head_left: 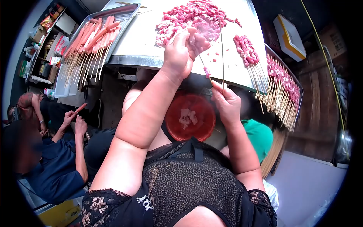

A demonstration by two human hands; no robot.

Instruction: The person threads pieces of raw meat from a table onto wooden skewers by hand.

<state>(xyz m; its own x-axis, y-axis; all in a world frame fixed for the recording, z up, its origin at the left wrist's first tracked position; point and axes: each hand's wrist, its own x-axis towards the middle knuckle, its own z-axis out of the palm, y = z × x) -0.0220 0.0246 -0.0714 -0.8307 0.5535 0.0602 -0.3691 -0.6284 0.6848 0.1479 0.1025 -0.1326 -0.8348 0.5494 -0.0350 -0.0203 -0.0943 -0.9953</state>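
Observation:
My right hand (226,101) is closed around thin wooden skewers (223,60). One long skewer points up over the table; another slants toward my left hand, with a small meat piece (207,72) on it. My left hand (187,49) is raised by the table's front edge, just below the pile of raw pink meat pieces (189,17). Its fingers are blurred, and I cannot make out whether they hold anything. Filled meat skewers (247,51) lie on the table to the right of the pile.
A metal tray (130,11) bears sausages on sticks at the left of the table (140,60). More meat skewers (285,85) fill a tray at right. Below my hands stands a red basin (172,121). A seated co-worker (56,162) holds a sausage at left, near another person (32,104).

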